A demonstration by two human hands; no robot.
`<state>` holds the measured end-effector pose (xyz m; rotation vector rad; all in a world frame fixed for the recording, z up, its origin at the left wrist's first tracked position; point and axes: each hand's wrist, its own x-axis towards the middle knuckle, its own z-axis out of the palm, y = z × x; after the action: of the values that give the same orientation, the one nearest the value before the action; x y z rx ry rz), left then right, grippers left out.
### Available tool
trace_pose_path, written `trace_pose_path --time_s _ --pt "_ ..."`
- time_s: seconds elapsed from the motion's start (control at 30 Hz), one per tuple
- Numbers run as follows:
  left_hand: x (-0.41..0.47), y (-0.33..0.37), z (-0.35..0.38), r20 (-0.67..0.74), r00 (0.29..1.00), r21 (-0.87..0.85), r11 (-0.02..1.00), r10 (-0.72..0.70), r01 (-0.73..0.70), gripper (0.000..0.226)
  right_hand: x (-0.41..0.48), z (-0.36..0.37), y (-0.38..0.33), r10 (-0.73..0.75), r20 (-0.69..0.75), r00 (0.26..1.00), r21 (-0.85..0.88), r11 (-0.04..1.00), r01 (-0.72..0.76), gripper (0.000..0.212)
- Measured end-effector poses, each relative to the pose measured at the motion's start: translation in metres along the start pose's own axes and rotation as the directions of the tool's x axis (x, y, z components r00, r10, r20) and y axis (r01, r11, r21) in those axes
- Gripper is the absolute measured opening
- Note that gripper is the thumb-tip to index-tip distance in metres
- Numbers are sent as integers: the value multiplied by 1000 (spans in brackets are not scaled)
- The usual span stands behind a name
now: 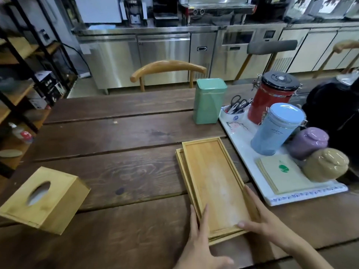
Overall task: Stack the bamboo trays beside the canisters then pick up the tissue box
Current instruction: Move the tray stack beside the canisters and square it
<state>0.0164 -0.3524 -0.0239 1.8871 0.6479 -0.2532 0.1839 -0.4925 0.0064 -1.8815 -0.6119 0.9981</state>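
Note:
Two bamboo trays point(212, 177) lie stacked on the dark wooden table point(116, 136), the upper one slightly offset to the right of the lower. They sit just left of a white tray point(240, 140) carrying the canisters. My left hand point(198, 239) rests flat against the stack's near left corner, fingers extended. My right hand point(264, 220) touches the near right edge, thumb on the top tray's front rim. A bamboo tissue box point(44, 199) with an oval slot stands at the near left, away from both hands.
On the white tray stand a red canister point(272, 101), a blue canister point(275, 129), purple point(308, 142) and tan point(326, 164) jars, a cup with scissors point(236, 107) and cards point(281, 171). A green tin point(208, 100) stands behind. A wooden chair point(167, 70) faces the far edge.

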Motion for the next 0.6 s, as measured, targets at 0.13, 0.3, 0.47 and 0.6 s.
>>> trace_pose_path --time_s 0.13,0.3,0.47,0.6 --pt "13 -5 4 -100 995 35 999 -11 15 119 5 -5 1 12 108 994 -86 996 -2 120" --pt "32 -2 -3 -130 991 71 997 21 -12 112 26 -15 2 36 89 995 -384 923 1 136" --pt "62 19 -13 -40 998 164 985 50 -43 114 44 -38 -9 54 -5 999 -634 772 -45 129" --pt "83 33 -21 -2 997 261 962 82 -79 113 55 -47 -15 31 -51 998 -789 612 -60 120"
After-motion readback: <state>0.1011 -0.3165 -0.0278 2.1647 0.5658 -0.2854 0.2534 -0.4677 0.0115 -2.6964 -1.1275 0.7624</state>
